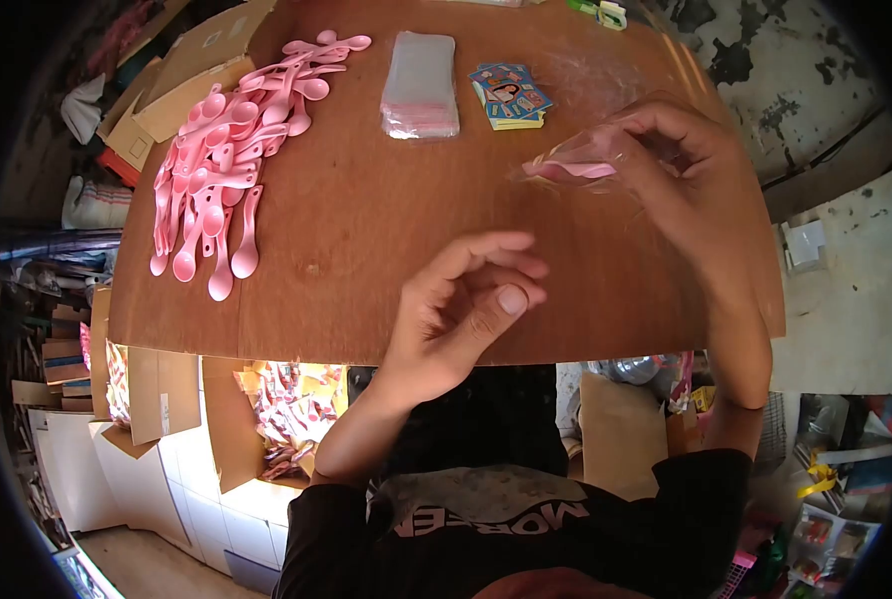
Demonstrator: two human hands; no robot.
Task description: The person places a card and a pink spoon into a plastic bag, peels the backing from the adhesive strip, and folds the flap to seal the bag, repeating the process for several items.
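Note:
Above the right part of the table, my right hand pinches a clear plastic packet with a pink spoon inside. My left hand hovers over the table's front edge, fingers curled but apart, holding nothing. A heap of pink spoons lies on the left side of the table. At the back middle rests a stack of clear plastic bags. Just right of it is a small pile of blue and yellow printed cards, with crumpled clear plastic beside them.
The brown table has a curved-looking front edge near my body. A cardboard box stands at the back left. Below the front edge, an open box holds many small packets. A green item lies at the far back right.

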